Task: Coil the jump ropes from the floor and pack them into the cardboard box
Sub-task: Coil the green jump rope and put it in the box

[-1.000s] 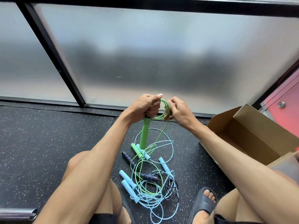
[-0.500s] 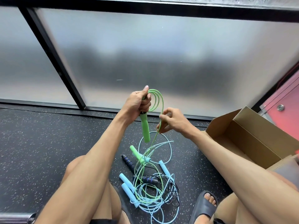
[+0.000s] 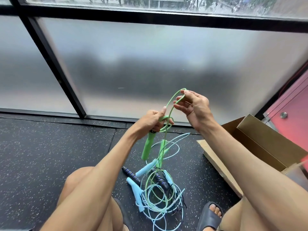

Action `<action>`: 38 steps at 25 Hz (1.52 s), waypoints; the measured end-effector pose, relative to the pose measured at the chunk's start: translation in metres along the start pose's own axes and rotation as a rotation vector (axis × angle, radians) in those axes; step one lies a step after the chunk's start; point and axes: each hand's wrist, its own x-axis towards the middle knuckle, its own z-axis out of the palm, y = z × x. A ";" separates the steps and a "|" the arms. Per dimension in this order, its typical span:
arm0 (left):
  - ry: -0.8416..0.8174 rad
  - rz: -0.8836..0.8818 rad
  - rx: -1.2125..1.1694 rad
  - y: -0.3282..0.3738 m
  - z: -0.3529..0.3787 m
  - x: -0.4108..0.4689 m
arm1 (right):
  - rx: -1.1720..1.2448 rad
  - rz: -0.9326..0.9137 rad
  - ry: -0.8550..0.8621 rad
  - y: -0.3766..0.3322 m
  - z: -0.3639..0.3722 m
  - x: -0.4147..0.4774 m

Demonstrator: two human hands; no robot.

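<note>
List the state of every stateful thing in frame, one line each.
left hand, grips the green handle plus a few coiled loops
right hand, raised, fingers pinch a green rope loop
green jump rope, partly coiled, rest trails down to the floor pile
light blue jump ropes, uncoiled, tangled on floor
black jump rope, uncoiled, in same tangle
cardboard box, open, no rope seen inside
</note>
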 end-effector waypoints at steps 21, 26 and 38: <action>0.255 0.044 -0.382 0.007 -0.018 0.011 | -0.809 0.246 -0.252 0.062 -0.029 -0.015; 0.334 0.006 -0.217 -0.002 -0.014 0.010 | -0.344 0.157 -0.062 0.033 -0.023 -0.009; 0.380 -0.044 -0.140 0.001 -0.017 0.004 | -0.797 -0.027 0.268 0.026 -0.052 0.016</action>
